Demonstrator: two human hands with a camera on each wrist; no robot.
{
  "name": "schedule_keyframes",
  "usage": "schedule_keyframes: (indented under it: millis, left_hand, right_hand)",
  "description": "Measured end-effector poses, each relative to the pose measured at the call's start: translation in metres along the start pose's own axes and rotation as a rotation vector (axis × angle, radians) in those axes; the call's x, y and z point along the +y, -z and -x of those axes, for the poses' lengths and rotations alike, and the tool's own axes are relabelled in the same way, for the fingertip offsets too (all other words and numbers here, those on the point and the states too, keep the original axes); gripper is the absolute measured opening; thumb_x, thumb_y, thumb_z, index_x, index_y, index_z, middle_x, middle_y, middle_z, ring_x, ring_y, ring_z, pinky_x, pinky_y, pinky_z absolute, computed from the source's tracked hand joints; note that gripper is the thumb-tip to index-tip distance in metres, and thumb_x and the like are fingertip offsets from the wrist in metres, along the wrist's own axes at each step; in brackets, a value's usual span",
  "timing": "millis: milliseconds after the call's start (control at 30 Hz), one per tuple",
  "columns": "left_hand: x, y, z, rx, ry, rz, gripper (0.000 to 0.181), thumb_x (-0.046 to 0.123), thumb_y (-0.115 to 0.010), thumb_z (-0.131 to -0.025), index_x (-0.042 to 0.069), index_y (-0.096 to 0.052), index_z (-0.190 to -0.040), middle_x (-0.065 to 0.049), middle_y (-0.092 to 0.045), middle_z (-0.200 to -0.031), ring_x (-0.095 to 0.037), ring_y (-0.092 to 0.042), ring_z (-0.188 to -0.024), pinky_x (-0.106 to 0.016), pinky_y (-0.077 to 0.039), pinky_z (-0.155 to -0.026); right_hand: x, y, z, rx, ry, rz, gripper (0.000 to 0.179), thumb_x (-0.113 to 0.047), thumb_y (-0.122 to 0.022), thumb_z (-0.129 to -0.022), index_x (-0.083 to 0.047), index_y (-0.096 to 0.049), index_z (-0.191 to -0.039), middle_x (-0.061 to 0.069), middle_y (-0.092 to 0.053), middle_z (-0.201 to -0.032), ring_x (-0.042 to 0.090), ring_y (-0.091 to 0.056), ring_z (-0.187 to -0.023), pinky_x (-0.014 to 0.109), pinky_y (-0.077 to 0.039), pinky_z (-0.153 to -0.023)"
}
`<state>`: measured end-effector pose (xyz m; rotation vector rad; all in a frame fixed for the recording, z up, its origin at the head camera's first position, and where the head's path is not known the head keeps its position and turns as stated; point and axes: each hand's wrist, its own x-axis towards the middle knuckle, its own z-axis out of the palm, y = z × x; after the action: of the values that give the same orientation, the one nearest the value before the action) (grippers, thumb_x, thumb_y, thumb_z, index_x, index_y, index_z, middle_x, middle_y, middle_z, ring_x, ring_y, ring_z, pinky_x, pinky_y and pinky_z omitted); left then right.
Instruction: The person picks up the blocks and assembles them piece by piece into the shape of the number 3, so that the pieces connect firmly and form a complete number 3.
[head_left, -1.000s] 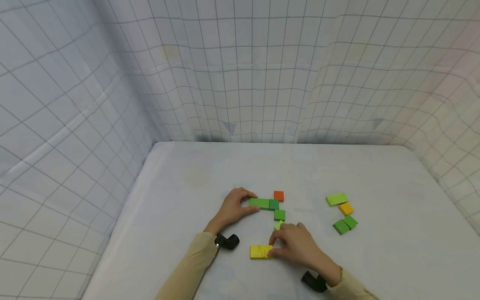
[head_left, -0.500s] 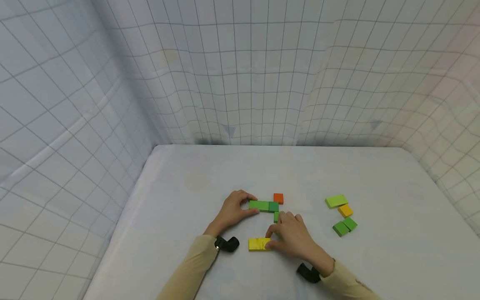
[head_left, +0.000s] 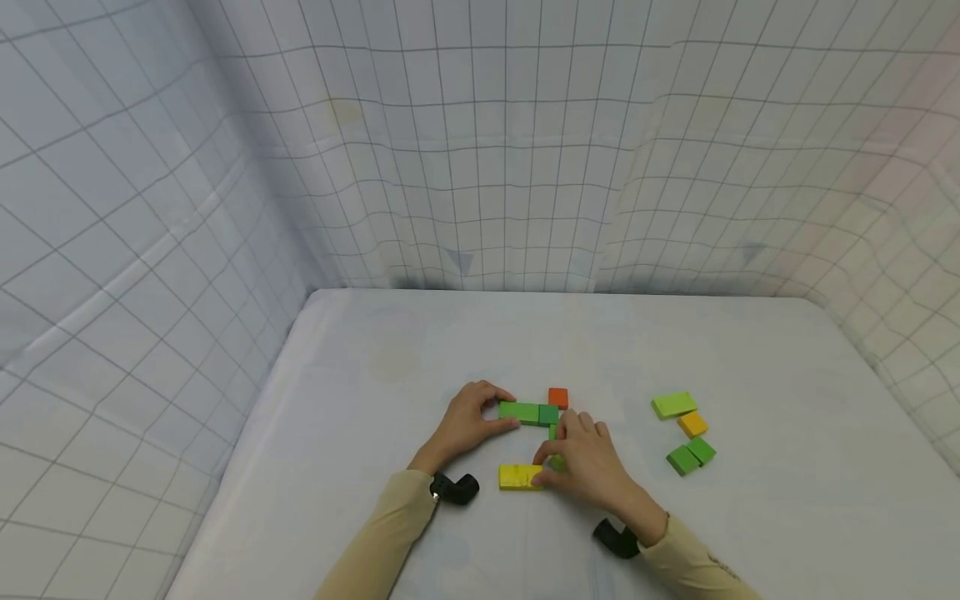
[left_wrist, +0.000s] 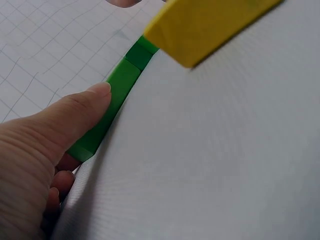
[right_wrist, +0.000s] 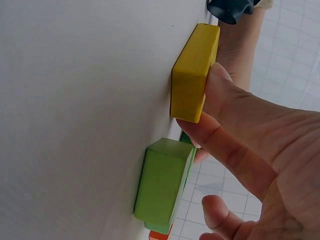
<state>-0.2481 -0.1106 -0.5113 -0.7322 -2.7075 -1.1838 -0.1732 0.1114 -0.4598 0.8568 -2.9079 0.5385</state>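
My left hand [head_left: 467, 423] pinches the left end of a long green block [head_left: 525, 411] between thumb and fingers. A dark green cube [head_left: 548, 414] adjoins that block's right end. Nearer to me, my right hand [head_left: 591, 465] grips the right end of a flat yellow block [head_left: 516, 477] with thumb and forefinger. In the right wrist view the yellow block's side faces are plain, and a light green block [right_wrist: 160, 182] lies just beyond it. The right hand partly covers this light green block and a small green one [head_left: 552, 432] in the head view.
An orange-red cube [head_left: 558, 398] sits behind the dark green cube. To the right lie a lime block [head_left: 674, 405], an orange block [head_left: 693, 423] and two green blocks [head_left: 683, 460]. Grid-patterned cloth walls [head_left: 480, 167] stand around the white table [head_left: 390, 333].
My right hand has slid the yellow block away from me, closer to the green row, and now covers more of the small green blocks. The left hand stays in place.
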Motion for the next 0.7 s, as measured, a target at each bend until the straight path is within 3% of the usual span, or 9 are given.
schedule_keyframes:
  millis: [700]
  left_hand:
    - [0.0004,0.0001,0.0012,0.003,0.001,-0.008,0.033,0.04,-0.078,-0.078,0.022,-0.069,-0.105,0.014,-0.056,-0.091,-0.008,-0.044,-0.08,-0.028,-0.038,-0.072]
  right_hand:
    - [0.0075,0.001,0.002,0.023,-0.028,0.012,0.019,-0.043,-0.082,-0.069,-0.029,-0.073,-0.077,-0.005,-0.034,-0.085,0.016,-0.03,-0.076,0.035,-0.022,-0.063]
